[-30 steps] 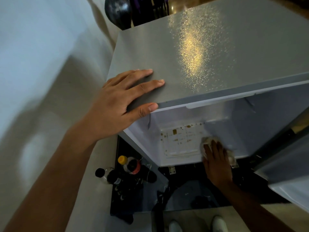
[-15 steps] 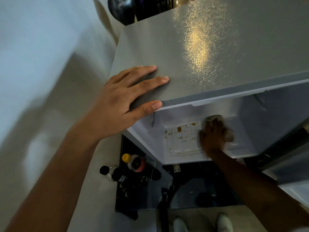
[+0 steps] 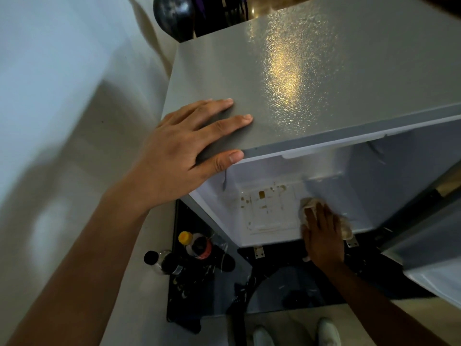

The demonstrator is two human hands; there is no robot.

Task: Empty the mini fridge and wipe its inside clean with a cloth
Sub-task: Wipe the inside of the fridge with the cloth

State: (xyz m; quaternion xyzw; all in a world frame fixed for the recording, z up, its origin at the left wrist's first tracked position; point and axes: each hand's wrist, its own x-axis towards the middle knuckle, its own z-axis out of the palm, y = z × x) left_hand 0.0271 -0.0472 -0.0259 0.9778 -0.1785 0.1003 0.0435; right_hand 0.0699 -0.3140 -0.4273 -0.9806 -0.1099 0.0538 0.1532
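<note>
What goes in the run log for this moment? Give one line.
stage: wiping fridge floor | left hand: flat on mini fridge top | right hand: presses cloth inside | bottles: on floor outside

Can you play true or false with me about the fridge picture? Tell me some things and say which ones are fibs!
1. The left hand lies flat on top of the mini fridge. True.
2. The right hand presses a cloth on the fridge's inside. True.
3. The bottles stand inside the fridge. False: they stand on the floor beside it.
4. The panel left of the cloth is spotless. False: it has brownish spots.
5. The left hand holds a sponge. False: it holds nothing.
</note>
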